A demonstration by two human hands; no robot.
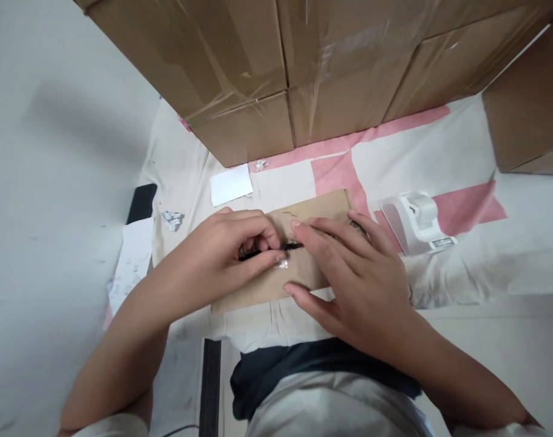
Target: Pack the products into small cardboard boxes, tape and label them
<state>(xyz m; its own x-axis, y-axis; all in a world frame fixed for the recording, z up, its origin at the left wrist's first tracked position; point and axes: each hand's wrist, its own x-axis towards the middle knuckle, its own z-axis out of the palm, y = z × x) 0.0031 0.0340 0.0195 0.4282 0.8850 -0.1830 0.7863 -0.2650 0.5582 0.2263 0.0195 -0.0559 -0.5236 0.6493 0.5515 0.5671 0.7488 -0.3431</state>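
In front of me a flat piece of brown cardboard (pixel 253 291) lies tilted on the cloth. A thin black strip-like item (pixel 292 246) runs across its middle, and its exact kind does not show. My left hand (pixel 230 246) has thumb and fingers closed around this item, hiding much of it. A small shiny patch of clear tape (pixel 281 264) shows on the cardboard beside the left thumb tip. Fingers apart, my right hand (pixel 353 264) rests on the cardboard's right part, its fingertips near the black item's right end.
Large taped cardboard boxes (pixel 340 73) stand at the back. On the pink and white cloth (pixel 394 149), a white tape dispenser (pixel 417 221) sits to the right. A white paper (pixel 231 184), a crumpled scrap (pixel 172 220) and a black object (pixel 142 203) lie left. A wall borders the left.
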